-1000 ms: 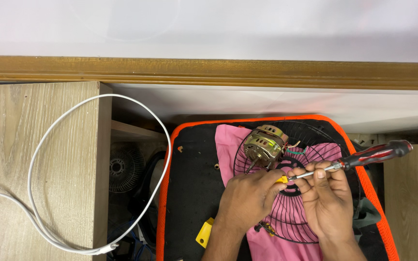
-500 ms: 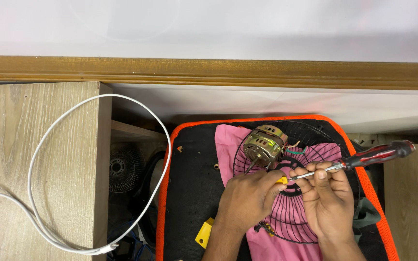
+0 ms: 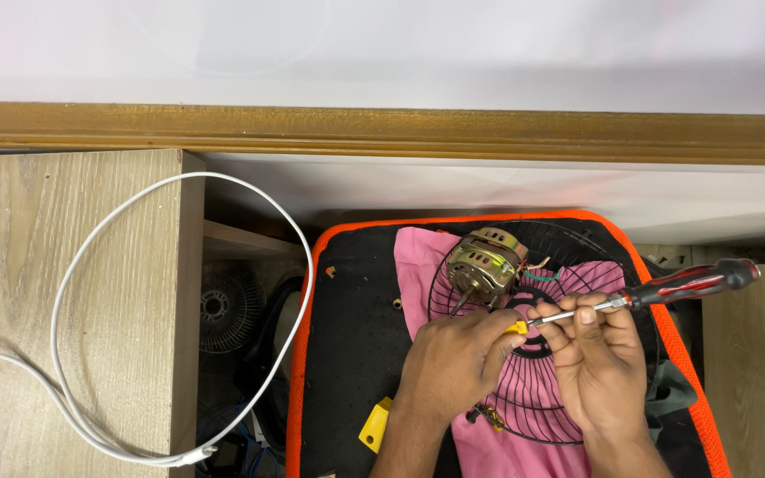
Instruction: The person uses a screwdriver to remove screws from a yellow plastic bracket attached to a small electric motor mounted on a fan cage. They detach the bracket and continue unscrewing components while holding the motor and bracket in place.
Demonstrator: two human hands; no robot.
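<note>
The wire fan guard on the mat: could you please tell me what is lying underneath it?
A pink cloth lies under the wire fan guard, spread on the black mat. The left hand and right hand cover its middle, so anything beneath there is hidden.

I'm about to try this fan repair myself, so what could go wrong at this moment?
The screwdriver tip meets a small yellow piece pinched in the left hand; a slip could jab the fingers. The right hand grips the shaft, not the handle, so control may be weak. Small screws lie loose on the black mat and could get lost.
</note>
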